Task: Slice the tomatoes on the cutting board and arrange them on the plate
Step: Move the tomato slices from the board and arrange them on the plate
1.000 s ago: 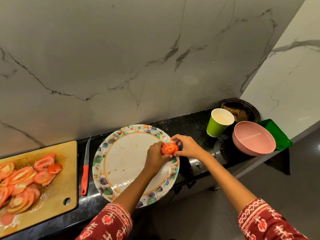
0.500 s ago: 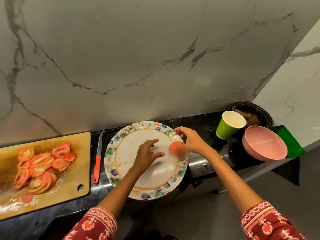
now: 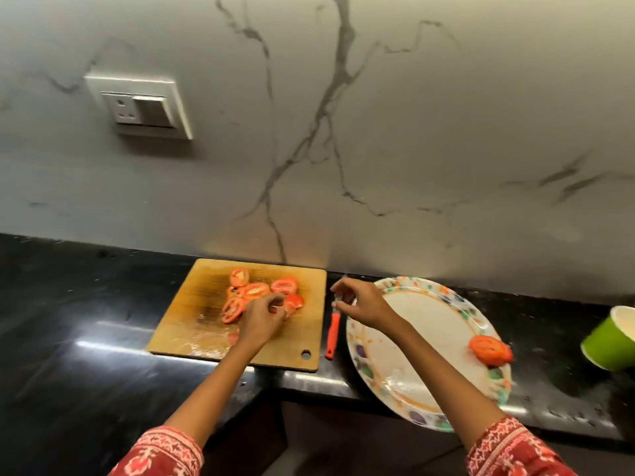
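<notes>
Half a second ago both hands were over the plate, the right one setting a slice at its rim; now the view has swung left, bringing a white wall socket into sight on the marble wall, and both hands have come away from that slice.

On the black stone counter, the square wooden cutting board lies against the wall. A loose pile of red tomato slices sits in its far middle part. The left hand has moved onto the board and now reaches into the near right side of the pile, knuckles up, fingers curled down onto the slices; whether it has one pinched I cannot tell.

Between board and plate lies a small knife with an orange-red handle, blade pointing to the wall, untouched.

The right hand hovers over the knife blade and the plate's left rim, fingers loosely curled and spread, holding nothing.

The round white plate with a multicoloured patterned rim overhangs the counter's front edge. One red tomato slice lies at its right rim. A green paper cup stands at the counter's right end.
</notes>
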Available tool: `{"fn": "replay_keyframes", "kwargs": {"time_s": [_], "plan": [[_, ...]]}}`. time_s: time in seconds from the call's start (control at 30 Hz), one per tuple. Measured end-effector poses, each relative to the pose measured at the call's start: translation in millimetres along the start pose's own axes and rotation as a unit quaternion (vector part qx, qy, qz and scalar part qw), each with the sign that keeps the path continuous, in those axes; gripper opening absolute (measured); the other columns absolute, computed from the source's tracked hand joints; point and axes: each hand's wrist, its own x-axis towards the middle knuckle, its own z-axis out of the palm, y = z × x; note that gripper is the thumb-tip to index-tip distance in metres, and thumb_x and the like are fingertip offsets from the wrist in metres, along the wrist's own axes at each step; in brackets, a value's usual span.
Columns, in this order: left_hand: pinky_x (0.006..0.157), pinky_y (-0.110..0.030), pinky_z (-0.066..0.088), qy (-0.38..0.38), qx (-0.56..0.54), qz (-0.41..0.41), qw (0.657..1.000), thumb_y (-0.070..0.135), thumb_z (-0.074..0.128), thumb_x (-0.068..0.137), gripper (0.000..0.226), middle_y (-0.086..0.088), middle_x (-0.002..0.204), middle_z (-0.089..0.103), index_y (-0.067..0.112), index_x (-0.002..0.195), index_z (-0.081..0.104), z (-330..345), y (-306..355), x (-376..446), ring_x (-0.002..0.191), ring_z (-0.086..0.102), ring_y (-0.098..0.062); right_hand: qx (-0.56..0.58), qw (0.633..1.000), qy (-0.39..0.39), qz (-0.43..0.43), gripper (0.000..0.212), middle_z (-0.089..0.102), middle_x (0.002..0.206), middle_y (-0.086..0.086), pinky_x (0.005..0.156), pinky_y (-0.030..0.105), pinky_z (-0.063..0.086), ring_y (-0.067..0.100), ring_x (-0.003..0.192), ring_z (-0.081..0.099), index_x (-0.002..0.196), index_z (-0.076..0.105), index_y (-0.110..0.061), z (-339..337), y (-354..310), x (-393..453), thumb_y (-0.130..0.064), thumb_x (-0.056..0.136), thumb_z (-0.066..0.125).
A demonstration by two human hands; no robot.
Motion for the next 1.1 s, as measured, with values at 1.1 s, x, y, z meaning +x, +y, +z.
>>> {"fn": "replay_keyframes", "kwargs": {"time_s": [1.1], "plan": [[0.069, -0.009, 0.050, -0.133, -0.132, 0.069, 0.980, 0.011, 0.073, 0.076, 0.030, 0.008, 0.089, 0.064, 0.016, 0.104, 0.065, -100.3, -69.5, 66.0, 0.077, 0.061, 0.006, 0.074, 0.985, -0.137, 0.070, 0.008, 0.062, 0.080, 0.001, 0.053, 0.012, 0.046, 0.007, 0.069, 0.059, 0.092, 0.066, -0.006, 69.7, -101.4, 130.6, -0.009, 0.086, 0.065]]}}
